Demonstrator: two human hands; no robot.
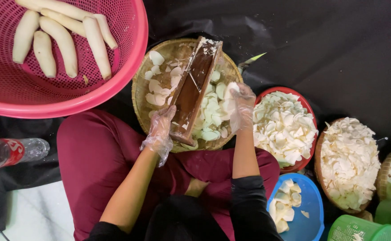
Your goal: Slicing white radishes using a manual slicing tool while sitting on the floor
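- Wooden slicer board [194, 87]: lies tilted across the woven basket [138, 96], far end propped on the far rim, near end low by the person's lap. Wet, flecked with white scraps.
- Left hand [159, 131], in a clear plastic glove: clenched on the near end of the board, pinning it down.
- Right hand [241, 107], also gloved: curled around a white root piece [231, 90] at the board's right edge, over the slices. Piece looks short; how much is left under the fingers I cannot tell.
- Judgement on doing it well: keep the left grip low and firm so the board doesn't skate on the rim; run the piece flat along the board, fingertips up and off the blade slot, since the glove is thin and won't stop a cut. Short stub = highest risk.
- White slices [208, 118] pile in the basket under and right of the board; pile touches the board's underside near the low end, so fall room is shrinking.
- Edges: pink basket [128, 76] with peeled white roots [64, 38] overlaps the woven basket's left rim, so no room to swing left. Red bowl [309, 165] heaped with slices sits just beside the right rim, near the right forearm.
- Further right: a second woven basket [320, 174] heaped with slices, then a third at the frame edge; blue bowl [313, 201] and green baskets [360, 227] near right.
- Open room: only the far side, bare black sheet [316, 44]. Plastic bottle [12, 151] lies on the floor near left, well apart.
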